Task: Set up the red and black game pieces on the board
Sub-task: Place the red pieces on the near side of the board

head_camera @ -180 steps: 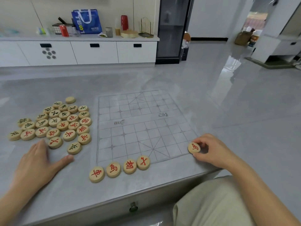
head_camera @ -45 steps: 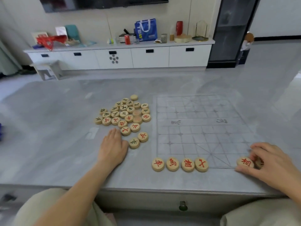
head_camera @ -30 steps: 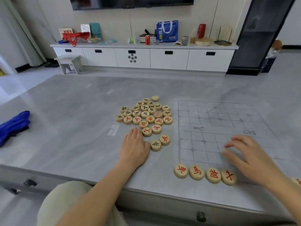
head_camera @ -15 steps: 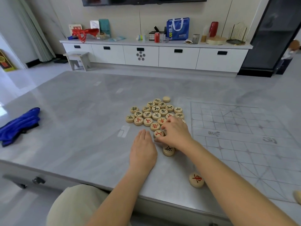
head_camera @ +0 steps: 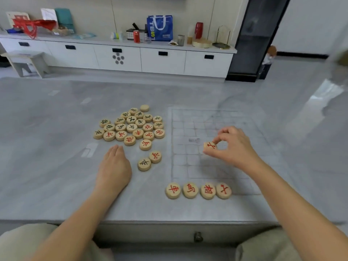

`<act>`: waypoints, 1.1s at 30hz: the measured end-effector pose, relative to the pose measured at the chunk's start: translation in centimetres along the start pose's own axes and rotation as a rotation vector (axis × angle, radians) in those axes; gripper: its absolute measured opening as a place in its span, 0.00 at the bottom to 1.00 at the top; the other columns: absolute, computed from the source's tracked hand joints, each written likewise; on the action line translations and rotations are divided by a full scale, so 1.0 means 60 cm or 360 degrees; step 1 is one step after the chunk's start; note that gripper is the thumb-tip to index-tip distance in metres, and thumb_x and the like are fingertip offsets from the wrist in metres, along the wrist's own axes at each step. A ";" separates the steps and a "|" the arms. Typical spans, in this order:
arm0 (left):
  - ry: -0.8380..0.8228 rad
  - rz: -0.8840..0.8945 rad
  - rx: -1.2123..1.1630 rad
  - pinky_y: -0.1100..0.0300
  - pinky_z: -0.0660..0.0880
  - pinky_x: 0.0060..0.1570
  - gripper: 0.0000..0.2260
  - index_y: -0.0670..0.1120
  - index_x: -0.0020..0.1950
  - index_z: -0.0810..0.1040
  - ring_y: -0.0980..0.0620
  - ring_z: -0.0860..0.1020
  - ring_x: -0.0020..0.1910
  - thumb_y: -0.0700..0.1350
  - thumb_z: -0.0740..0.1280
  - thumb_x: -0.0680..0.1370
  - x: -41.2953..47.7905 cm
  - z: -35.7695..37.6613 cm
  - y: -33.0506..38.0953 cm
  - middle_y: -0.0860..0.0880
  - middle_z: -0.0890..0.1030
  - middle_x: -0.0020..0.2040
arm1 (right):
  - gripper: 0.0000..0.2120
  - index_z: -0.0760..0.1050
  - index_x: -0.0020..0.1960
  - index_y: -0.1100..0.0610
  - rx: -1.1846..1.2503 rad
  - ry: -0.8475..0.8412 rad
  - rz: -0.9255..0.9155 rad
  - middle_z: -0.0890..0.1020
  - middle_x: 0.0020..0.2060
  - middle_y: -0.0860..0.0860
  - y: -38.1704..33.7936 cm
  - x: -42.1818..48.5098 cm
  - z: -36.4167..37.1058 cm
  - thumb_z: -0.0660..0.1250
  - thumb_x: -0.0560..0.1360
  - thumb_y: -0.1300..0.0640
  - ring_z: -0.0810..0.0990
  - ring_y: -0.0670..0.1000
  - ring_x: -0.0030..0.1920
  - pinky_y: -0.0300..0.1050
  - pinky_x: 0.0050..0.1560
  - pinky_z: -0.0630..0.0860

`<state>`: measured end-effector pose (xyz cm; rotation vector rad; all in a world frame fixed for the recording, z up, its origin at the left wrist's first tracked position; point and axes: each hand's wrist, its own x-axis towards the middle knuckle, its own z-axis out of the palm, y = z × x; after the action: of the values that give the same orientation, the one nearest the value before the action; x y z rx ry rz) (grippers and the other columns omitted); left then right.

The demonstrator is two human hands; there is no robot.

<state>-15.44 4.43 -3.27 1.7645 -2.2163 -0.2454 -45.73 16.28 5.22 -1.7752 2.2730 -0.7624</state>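
Red piece [head_camera: 210, 146] sits pinched in my right grip [head_camera: 233, 146], raised over the board [head_camera: 190, 129]. I should set it flat on a crossing in line with the four-piece row [head_camera: 197, 190] by the tabletop's near edge, nudging none; my left grip [head_camera: 114, 168] lies flat, empty.

The game pieces [head_camera: 131, 127] look like pale smooth wood with red or black painted characters, and the lifted piece [head_camera: 210, 146] has the same bare wood rim. The table [head_camera: 47, 147] is grey and stone-look, smooth with a soft sheen. The board [head_camera: 188, 166] seems to be a thin see-through sheet. The floor [head_camera: 310, 110] at far right is properly glossy, the cabinet fronts [head_camera: 162, 61] are matt white, and the near knob [head_camera: 198, 236] looks like metal.
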 end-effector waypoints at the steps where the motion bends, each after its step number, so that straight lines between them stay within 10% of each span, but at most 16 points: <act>1: 0.0003 0.0007 0.0007 0.51 0.57 0.73 0.22 0.36 0.73 0.62 0.43 0.60 0.74 0.41 0.53 0.80 -0.001 -0.001 0.000 0.39 0.64 0.74 | 0.15 0.78 0.39 0.46 -0.0013 0.0013 0.0066 0.70 0.53 0.42 0.027 -0.019 -0.018 0.73 0.62 0.37 0.66 0.48 0.61 0.50 0.65 0.62; 16: 0.0008 0.0022 0.0015 0.46 0.64 0.65 0.14 0.31 0.60 0.72 0.35 0.70 0.64 0.36 0.58 0.77 0.000 -0.002 0.002 0.32 0.73 0.62 | 0.31 0.80 0.40 0.46 -0.0703 -0.0143 -0.0110 0.71 0.67 0.46 0.149 -0.167 -0.045 0.55 0.57 0.23 0.65 0.54 0.67 0.53 0.63 0.62; 21: -0.0004 0.0009 -0.0007 0.47 0.61 0.70 0.17 0.32 0.65 0.69 0.38 0.66 0.69 0.38 0.57 0.78 -0.002 -0.006 0.003 0.34 0.69 0.68 | 0.45 0.78 0.47 0.43 -0.0687 -0.0185 -0.0052 0.65 0.70 0.45 0.145 -0.164 -0.044 0.42 0.51 0.15 0.59 0.52 0.70 0.52 0.67 0.58; 33: -0.0015 -0.0017 -0.0029 0.55 0.53 0.73 0.22 0.38 0.74 0.60 0.45 0.57 0.75 0.42 0.51 0.81 -0.013 -0.017 0.015 0.40 0.60 0.75 | 0.44 0.76 0.54 0.41 -0.0334 -0.0216 -0.0308 0.63 0.71 0.45 0.011 -0.074 0.023 0.38 0.59 0.18 0.54 0.48 0.70 0.52 0.68 0.57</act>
<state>-15.76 5.47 -2.12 1.7697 -2.2049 -0.2760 -44.49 20.15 2.90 -2.0938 2.1844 -0.4273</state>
